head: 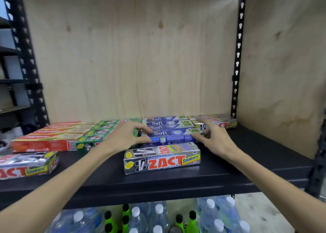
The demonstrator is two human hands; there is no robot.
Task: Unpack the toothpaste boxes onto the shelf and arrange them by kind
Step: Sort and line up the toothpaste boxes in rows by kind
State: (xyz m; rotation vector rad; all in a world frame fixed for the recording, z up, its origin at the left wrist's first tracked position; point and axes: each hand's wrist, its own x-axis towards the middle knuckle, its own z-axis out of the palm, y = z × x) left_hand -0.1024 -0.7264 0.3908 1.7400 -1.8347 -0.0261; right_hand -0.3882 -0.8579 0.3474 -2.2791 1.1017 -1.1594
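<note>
On the black shelf (255,155), toothpaste boxes lie in rows by kind: red boxes (47,137) at left, green boxes (98,132), blue Safi boxes (169,125), and silver Zact boxes (218,121) at back right. My left hand (127,135) and my right hand (213,137) grip the two ends of the frontmost blue Safi box (172,135), fingers curled over its top. A silver Zact box (162,157) lies just in front of it, between my forearms. Another Zact box (26,165) lies at the front left.
Plywood panels (134,56) close the back and right side of the bay. Black slotted uprights (238,56) stand at both back corners. Below the shelf stand clear water bottles (158,218) with white caps and green bottles (191,222) with black caps.
</note>
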